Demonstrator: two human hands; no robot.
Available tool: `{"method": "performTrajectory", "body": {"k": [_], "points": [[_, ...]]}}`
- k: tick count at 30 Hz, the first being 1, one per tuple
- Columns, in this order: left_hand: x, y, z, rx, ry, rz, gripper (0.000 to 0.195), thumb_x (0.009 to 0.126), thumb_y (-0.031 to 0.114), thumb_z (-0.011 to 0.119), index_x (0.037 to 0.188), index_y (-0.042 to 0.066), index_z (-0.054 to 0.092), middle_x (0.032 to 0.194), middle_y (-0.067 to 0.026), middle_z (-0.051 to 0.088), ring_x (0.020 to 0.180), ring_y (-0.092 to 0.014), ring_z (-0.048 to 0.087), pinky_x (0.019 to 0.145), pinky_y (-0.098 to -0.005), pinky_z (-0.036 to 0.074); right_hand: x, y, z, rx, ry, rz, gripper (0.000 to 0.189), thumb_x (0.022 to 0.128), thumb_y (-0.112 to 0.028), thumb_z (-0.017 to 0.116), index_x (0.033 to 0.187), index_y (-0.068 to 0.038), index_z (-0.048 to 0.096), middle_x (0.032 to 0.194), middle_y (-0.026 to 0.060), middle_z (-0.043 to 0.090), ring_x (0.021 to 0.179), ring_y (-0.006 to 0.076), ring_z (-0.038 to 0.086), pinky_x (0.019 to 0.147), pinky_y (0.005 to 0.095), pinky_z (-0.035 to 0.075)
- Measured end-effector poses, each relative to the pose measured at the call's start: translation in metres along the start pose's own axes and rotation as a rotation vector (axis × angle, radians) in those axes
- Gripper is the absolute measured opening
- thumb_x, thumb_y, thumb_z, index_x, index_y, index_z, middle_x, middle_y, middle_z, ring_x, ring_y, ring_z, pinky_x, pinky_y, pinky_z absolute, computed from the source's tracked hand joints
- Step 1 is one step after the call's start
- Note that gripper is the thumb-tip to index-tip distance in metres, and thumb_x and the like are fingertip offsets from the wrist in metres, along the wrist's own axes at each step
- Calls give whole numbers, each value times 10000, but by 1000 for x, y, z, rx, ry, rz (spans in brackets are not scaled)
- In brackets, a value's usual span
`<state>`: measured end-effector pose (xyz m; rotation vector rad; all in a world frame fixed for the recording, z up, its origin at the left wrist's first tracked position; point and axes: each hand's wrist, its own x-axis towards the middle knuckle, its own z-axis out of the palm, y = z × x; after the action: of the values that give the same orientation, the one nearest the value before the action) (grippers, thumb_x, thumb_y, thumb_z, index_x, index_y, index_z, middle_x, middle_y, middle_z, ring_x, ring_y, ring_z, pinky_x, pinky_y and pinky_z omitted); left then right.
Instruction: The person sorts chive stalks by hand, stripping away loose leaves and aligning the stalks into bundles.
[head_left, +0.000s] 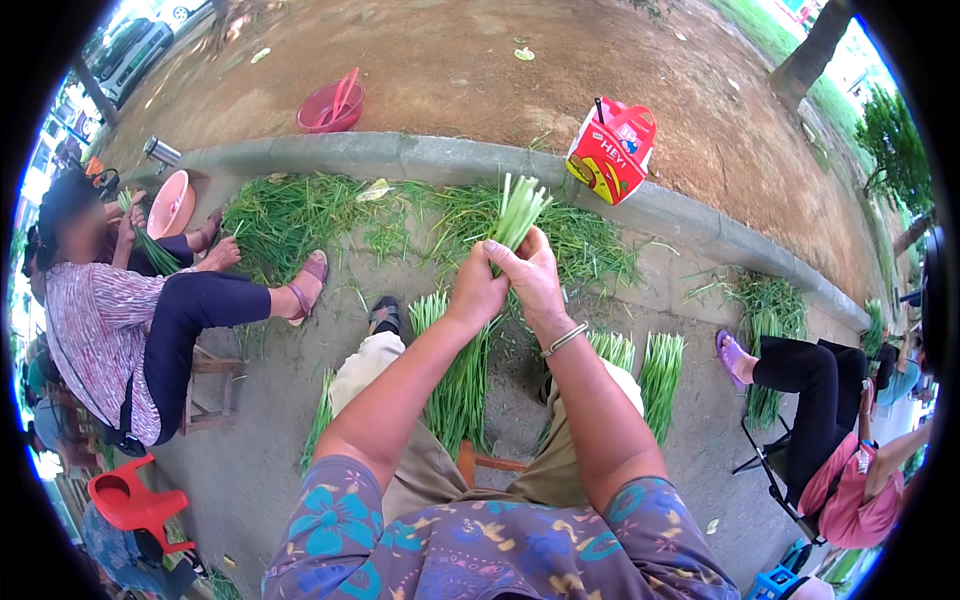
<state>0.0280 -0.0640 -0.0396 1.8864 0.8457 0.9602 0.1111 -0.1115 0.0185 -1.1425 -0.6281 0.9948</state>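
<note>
My left hand (481, 283) and my right hand (535, 270) are together in front of me, both closed around a small bunch of greens (519, 208) that look like garlic chives. Its pale stem ends point up and away from me; the leaf ends are hidden by my hands and forearms. On the ground between my feet lies a larger bundle of the same greens (457, 390), pale ends away from me. Another bundle (661, 382) rests to the right of my right knee, beside a partly hidden one (612, 348). By my left leg is one more bundle (319, 424).
Loose leaf litter (300, 214) spreads along a concrete kerb (450, 159). A red printed bag (611, 154) and a maroon basin (330, 109) stand at the kerb. Seated people flank me: one at left (112, 322) holding greens, another at right (844, 480). A red plastic stool (139, 499) lies behind left.
</note>
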Motion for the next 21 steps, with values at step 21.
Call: {"method": "performTrajectory", "body": {"k": [21], "points": [[2, 37, -27, -748, -639, -627, 368, 683, 5, 641, 1022, -17, 501, 831, -85, 588, 671, -169, 596, 653, -308, 519, 1, -15, -20, 210, -137, 213, 248, 904, -183, 489, 1096, -27, 485, 867, 118, 590, 758, 196, 596, 663, 310, 498]]}}
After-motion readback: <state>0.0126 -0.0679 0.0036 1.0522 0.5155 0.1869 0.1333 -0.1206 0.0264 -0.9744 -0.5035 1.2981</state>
